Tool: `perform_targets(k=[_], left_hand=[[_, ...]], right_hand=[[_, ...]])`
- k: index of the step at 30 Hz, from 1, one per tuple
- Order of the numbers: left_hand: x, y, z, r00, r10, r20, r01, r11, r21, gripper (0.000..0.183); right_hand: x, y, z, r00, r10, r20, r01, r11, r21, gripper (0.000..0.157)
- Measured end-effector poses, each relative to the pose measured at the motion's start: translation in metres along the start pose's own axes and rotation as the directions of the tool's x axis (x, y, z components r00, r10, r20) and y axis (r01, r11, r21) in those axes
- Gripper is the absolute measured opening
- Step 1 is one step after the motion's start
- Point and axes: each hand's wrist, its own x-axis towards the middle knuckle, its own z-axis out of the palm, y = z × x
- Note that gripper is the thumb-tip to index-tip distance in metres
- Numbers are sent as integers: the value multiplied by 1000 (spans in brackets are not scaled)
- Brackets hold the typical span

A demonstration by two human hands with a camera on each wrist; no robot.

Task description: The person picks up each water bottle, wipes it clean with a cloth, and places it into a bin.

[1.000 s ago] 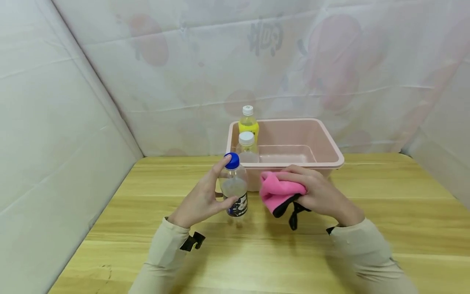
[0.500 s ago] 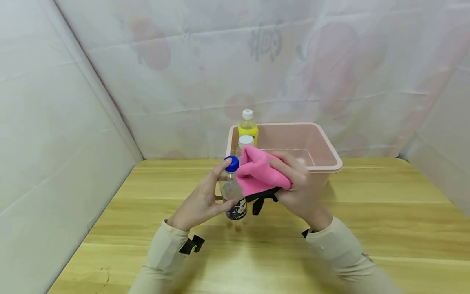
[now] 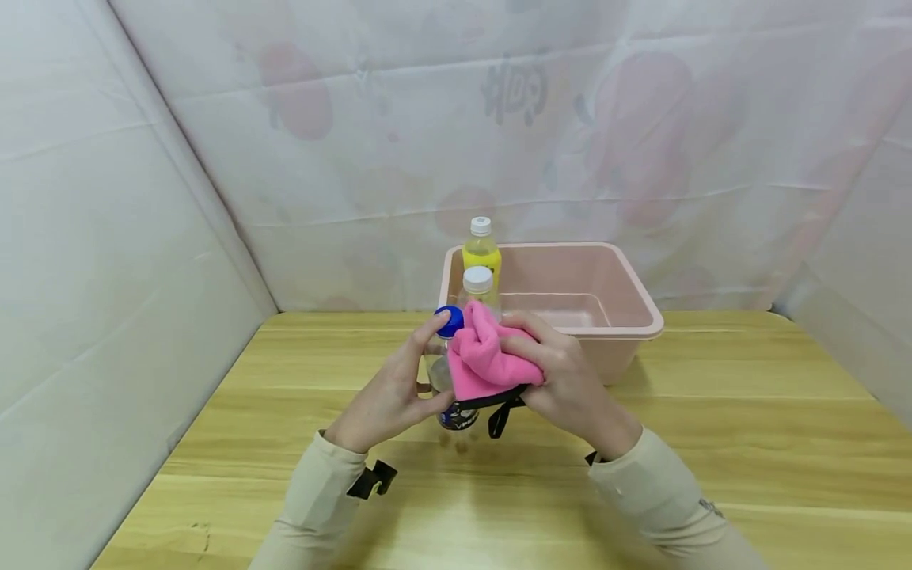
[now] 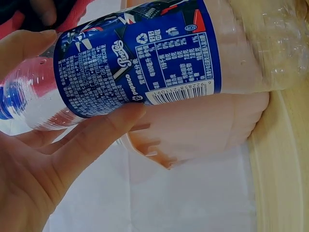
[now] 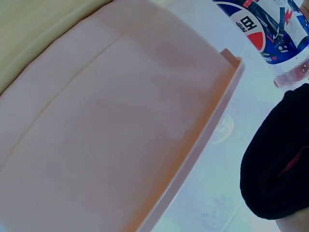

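I see left grip [image 3: 387, 397] curled round blue-capped bottle [image 4: 145, 55], right grip [image 3: 568, 381] clutching pink cloth [image 3: 488, 358] beside it, tub [image 3: 616, 348] beyond.

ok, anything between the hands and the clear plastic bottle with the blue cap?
Right hand: yes, the bunched pink cloth with black trim it holds, covering part of the clear blue-capped bottle in the head view; contact is unclear. Left hand: nothing visible; it grips the bottle directly.

Held bottle [image 3: 439, 370] and cloth [image 3: 490, 358] obstruct the tub [image 3: 570, 273] at left, leaving room rightward.
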Motion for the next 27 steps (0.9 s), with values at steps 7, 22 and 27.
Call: perform_targets(k=[7, 22, 27], left_hand=[[-1, 2, -2, 999, -41, 12, 41, 999, 27, 98], [3, 6, 0, 1000, -7, 4, 7, 995, 102, 94], [3, 6, 1, 1000, 16, 3, -16, 994, 111, 96]], right_hand=[[-4, 1, -1, 999, -18, 35, 18, 1000, -2, 54], [-35, 9, 13, 851, 113, 513, -20, 983, -184, 43], [-44, 5, 20, 769, 178, 614, -41, 972, -230, 41]])
